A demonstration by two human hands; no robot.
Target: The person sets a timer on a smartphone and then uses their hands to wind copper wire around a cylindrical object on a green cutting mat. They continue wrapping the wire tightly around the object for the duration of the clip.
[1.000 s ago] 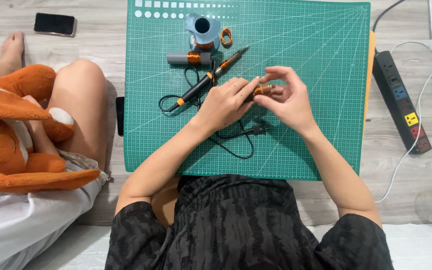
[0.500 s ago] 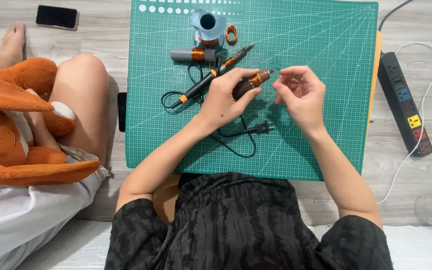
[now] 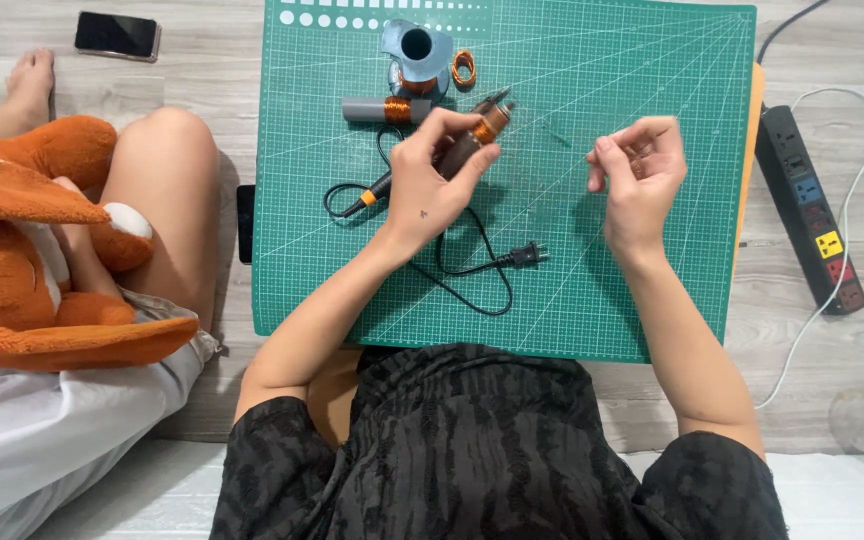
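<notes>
My left hand (image 3: 432, 185) grips a dark grey rod wound with copper wire (image 3: 480, 133), held over the green cutting mat (image 3: 652, 280). My right hand (image 3: 637, 170) is up and to the right of it, thumb and forefinger pinched on a fine wire that is hardly visible. A soldering iron (image 3: 372, 196) with an orange collar lies slanted under my left hand. Its black cord loops to a plug (image 3: 529, 256) on the mat.
A second grey rod with a copper coil (image 3: 387, 110), a blue-grey spool stand (image 3: 417, 45) and a small copper wire ring (image 3: 464, 67) lie at the mat's far edge. A power strip (image 3: 812, 205) sits right. A phone (image 3: 117, 35), an orange plush toy (image 3: 22, 240) and someone's bare leg (image 3: 162, 190) are left.
My hands were together over the coiled rod. My right hand has drawn away to the right with its fingers pinched, and my left hand has lifted the rod slightly toward the far edge.
</notes>
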